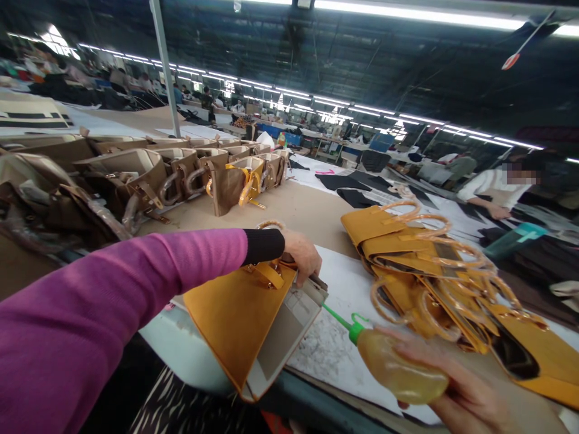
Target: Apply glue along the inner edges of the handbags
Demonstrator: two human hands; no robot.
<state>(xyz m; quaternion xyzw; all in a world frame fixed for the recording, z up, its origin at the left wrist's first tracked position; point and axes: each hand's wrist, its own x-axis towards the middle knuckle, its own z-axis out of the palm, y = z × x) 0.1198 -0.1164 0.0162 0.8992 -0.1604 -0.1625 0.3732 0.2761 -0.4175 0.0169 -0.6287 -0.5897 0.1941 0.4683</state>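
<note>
Bottle of translucent yellowish plastic [400, 371], likely light and squeezable, fills the closed right hand [465, 386], green spout [337, 316] at a stiff-looking mustard-yellow handbag [239, 313] on the table [181, 346]; the left hand [304, 256] grips its open end, seemingly a sound hold.

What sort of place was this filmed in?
Probably a bag workshop: brown bags stand lined up, yellow bags lie piled, and long lights run overhead.

Fluorescent tubes [416, 13] high beyond the mustard handbag [239, 319] give cool light under a dim roof [271, 54]; glare whitens a window [58, 41] far behind it. Wide-angle stretch swells the purple sleeve [90, 325] left of it; distant detail past it looks soft.
</note>
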